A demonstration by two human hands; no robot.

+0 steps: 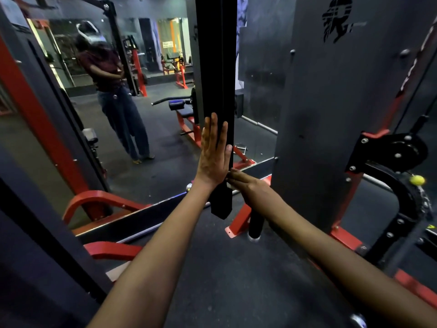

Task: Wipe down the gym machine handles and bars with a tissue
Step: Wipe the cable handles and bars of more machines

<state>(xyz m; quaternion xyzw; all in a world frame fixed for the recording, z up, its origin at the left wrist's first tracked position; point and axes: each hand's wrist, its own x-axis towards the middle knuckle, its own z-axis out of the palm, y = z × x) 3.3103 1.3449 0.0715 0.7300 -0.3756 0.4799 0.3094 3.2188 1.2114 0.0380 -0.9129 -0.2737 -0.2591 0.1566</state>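
Black upright bar (pixel 218 67) runs vertical, top out of frame, lower end hanging free just above the floor (pixel 236 280), pointing straight down. Long axis: up-down, so I read the coming stroke as along that line.

Left hand (pixel 214 150) is flat and open against the bar's left face, fingers (pixel 211 129) pointing up along the axis, thumb wrapped to the front edge. Right hand (pixel 246 182) sits lower, on the bar's right side just above the lower end; fingertips touch the bar, and I can't tell if they're pinched or loose. The two hands almost meet at the left wrist.

No tissue visible in either hand, could be hidden under a palm.

Left hand is higher, covers more of the bar. Grey machine panel (pixel 331 114) stands to the right, apart from the bar.
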